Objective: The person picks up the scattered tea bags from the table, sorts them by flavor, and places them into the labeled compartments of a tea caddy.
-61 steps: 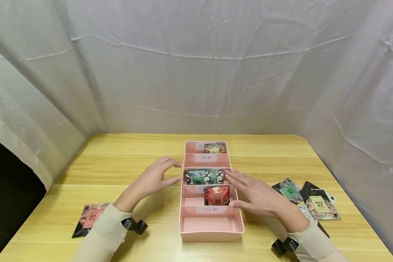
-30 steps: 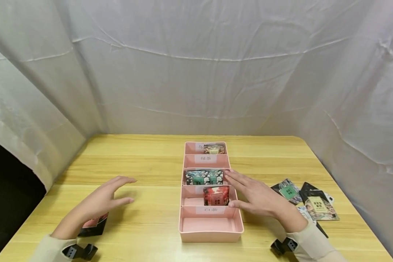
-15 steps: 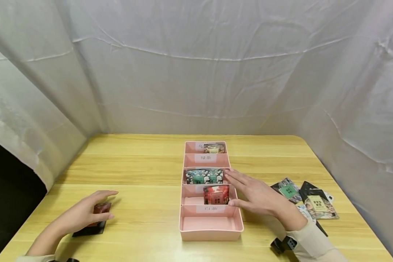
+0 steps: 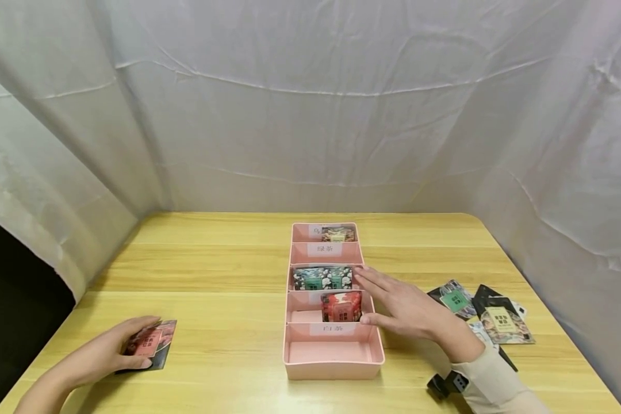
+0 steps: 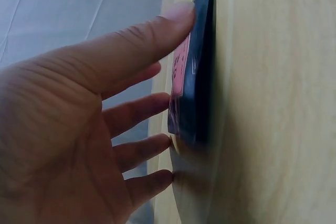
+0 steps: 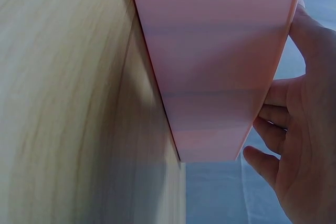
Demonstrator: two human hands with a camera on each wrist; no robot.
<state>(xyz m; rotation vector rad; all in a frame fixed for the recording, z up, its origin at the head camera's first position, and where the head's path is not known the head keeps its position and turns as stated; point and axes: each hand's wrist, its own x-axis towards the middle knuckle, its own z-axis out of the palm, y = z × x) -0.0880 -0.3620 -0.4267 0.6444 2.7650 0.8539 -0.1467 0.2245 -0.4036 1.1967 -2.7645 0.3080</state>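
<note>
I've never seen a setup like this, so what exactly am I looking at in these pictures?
There's no machine here, just a person's two bare hands. The wide picture comes from a camera worn on the head, looking forward and down; the other two come from cameras on the wrists.

On the wood-patterned table stands a pink divided box; packets show in three of its five compartments. A loose pile of packets lies to the right.

The left hand touches a pink-labelled packet; I can't tell whether its grip is firm. The right hand touches the box's right rim.
</note>
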